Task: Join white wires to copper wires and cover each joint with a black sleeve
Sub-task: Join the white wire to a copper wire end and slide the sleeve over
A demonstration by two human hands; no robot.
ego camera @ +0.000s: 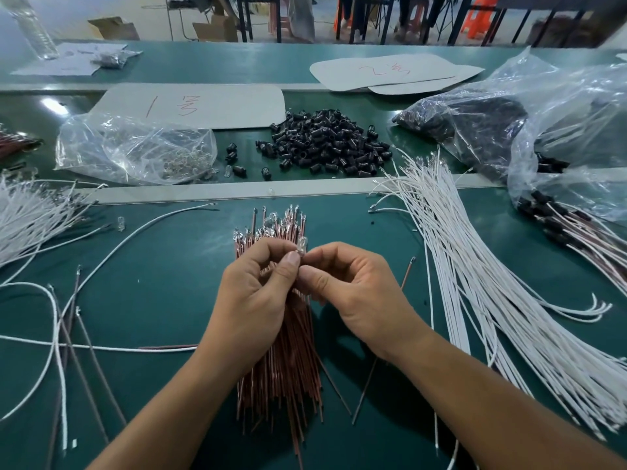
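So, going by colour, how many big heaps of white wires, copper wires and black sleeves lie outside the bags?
White wire heaps: 2, left and right
Copper wire bundles: 1
Loose black sleeve heaps: 1
Total: 4
Reddish wires at the left edge and sleeved ones by the right bag: not counted.

I see copper wires [281,378] bundled lengthwise at the near middle of the table [169,259]. White wires [475,266] fan along its right side, and black sleeves [325,144] are heaped toward the far middle.
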